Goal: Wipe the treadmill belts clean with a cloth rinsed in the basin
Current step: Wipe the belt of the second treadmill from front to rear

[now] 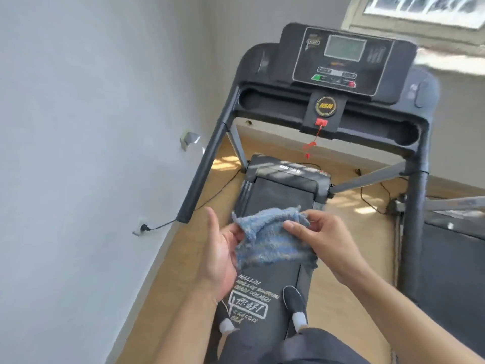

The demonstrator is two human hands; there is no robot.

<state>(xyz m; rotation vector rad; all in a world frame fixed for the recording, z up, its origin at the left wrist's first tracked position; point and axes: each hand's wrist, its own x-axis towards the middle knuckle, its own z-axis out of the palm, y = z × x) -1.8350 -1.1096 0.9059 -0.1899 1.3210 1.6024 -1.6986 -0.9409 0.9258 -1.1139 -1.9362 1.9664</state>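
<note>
OK, you're stood on the belt (273, 200), console (343, 61) ahead and above you. The cloth (270, 243) is up in both hands, in mid-air well below the console and clear of the belt.

R hand (330, 240): thumb and forefinger pinch the cloth's corner nearest the console, other fingers loosely curled alongside. L hand (223, 250): palm turned toward you, thumb sticking out free. The fingers curl in at the opposite edge and look to be gripping it, tho the tips are tucked behind the fabric, so that's my best read.

Why hold it like this? Two hands at opposite edges pull it flat. My guess is you're opening or refolding it to get a wide, fresh face before it goes down. A bunched cloth wipes a narrow stripe; a spread one covers more belt per pass. The middle sags and the edge away from the console droops, so it's not taut yet.

Your shoe (295, 298) is planted on the belt on the side away from the console, so that patch can't be wiped till you step off. The stretch toward the motor cover (288, 172), under the console, is bare and prob the place to begin.

No basin in view, and I can't judge how wet the cloth is. A second treadmill (451, 258) sits to the R of the console, w/ its belt presumably on the list too. The red safety key (321, 122) hangs just under the console, so mind its cord as you bend in.
</note>
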